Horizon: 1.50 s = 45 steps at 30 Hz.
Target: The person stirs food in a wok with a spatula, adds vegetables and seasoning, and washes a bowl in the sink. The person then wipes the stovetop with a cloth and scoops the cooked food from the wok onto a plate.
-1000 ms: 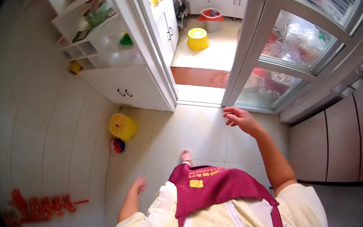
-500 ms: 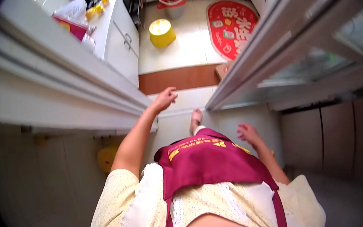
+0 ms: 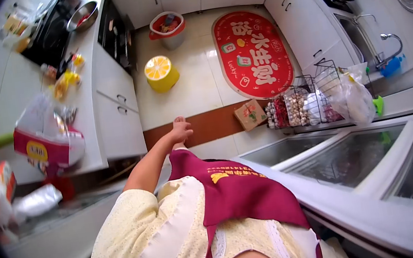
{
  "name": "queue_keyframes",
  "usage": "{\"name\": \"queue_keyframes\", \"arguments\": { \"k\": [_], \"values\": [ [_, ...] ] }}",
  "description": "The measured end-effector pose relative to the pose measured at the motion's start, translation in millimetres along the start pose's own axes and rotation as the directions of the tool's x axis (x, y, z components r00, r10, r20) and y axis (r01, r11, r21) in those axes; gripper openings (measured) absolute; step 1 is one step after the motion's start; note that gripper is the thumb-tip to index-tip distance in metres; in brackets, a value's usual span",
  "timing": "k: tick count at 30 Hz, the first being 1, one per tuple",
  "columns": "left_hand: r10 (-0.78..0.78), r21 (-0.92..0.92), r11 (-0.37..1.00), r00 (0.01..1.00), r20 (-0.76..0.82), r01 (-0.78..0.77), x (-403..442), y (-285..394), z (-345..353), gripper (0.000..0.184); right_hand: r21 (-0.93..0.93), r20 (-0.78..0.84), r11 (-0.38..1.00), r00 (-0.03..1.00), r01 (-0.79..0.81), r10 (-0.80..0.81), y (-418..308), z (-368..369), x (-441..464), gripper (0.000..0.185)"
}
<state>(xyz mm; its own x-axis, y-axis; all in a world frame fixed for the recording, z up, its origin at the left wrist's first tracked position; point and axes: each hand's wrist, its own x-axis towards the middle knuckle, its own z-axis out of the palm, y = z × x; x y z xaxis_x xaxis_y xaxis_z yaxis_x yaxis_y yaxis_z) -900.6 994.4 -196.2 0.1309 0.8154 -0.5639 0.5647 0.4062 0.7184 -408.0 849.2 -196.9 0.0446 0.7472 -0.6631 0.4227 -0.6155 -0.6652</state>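
My left hand hangs in front of the maroon apron, over the brown threshold strip. Its fingers are loosely bent and a little apart, with nothing in them. The toes of a bare foot show just beyond it. My right hand is out of sight, hidden behind the apron and body. The closest thing on the floor ahead is a yellow stool with an orange-slice top. To the right of the hand lies a small brown cardboard box.
A red mat and a grey bucket with a red rim are on the tiled floor. Wire baskets of garlic and chillies stand at right, near a sliding glass door. The left counter carries bags and a steel bowl.
I have moved forward through the doorway, so more of the kitchen shows. My left hand has dropped closer to the body, and my right hand has gone out of view.
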Motion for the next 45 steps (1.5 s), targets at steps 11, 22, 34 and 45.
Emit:
{"name": "queue_keyframes", "arguments": {
  "k": [11,22,34,45],
  "values": [
    [-0.156,0.117,0.984,0.972,0.177,0.137,170,37,-253,0.054,0.641,-0.76,0.657,0.445,0.396,0.474,-105,128,-39,0.047],
    [-0.083,0.172,0.985,0.901,0.427,0.009,235,134,-285,0.048,0.646,-0.737,0.763,0.233,-0.034,0.634,-124,211,-83,0.033],
    [-0.089,0.244,0.966,0.787,0.61,-0.081,285,151,-211,0.05,0.447,-0.582,0.842,0.617,-0.301,0.53,-209,158,56,0.03],
    [0.067,0.254,0.918,0.753,0.655,-0.303,298,232,-167,0.05,0.034,-0.318,0.962,0.91,-0.271,0.267,-282,84,144,0.027]
  ]
}}
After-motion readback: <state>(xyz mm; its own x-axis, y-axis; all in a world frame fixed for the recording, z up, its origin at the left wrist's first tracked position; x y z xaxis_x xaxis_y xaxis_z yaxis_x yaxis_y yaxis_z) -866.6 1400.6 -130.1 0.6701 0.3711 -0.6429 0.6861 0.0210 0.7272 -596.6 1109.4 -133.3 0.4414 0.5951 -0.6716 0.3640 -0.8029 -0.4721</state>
